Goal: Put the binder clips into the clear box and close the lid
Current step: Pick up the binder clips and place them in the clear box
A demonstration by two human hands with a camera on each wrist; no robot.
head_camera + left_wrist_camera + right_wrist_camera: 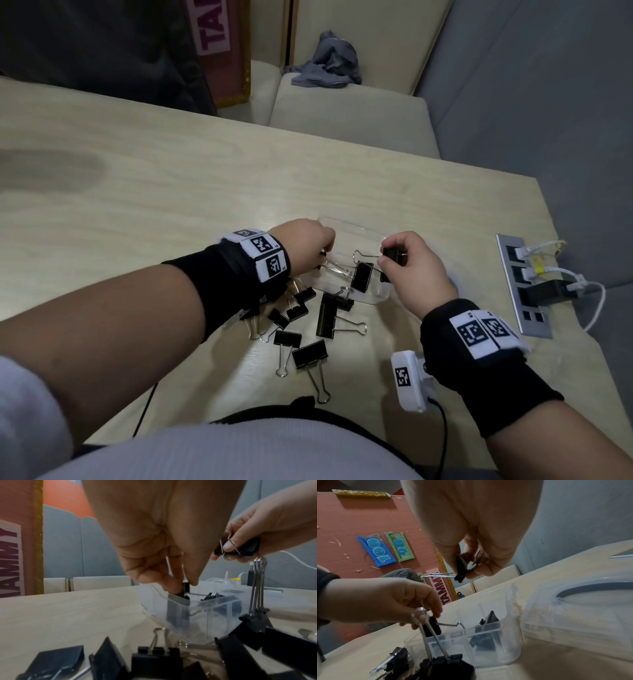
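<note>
The clear box (pixel 342 228) stands open on the wooden table, its clear lid (pixel 573 615) folded out to the right. One black binder clip (pixel 361 276) lies inside. My left hand (pixel 325 251) pinches a small black clip (pixel 185 588) at the box's left rim. My right hand (pixel 387 263) pinches another black clip (pixel 393 255) above the box's right side, its wire handles sticking out to the left. Several more black clips (pixel 301 329) lie in a loose pile on the table just in front of the box, partly under my left wrist.
A metal socket panel (pixel 513 308) with white cables and a black plug sits in the table at the right, close to the edge. Beyond the table stand a cushioned bench with a grey cloth (pixel 329 61) and a pink sign board (pixel 222 51).
</note>
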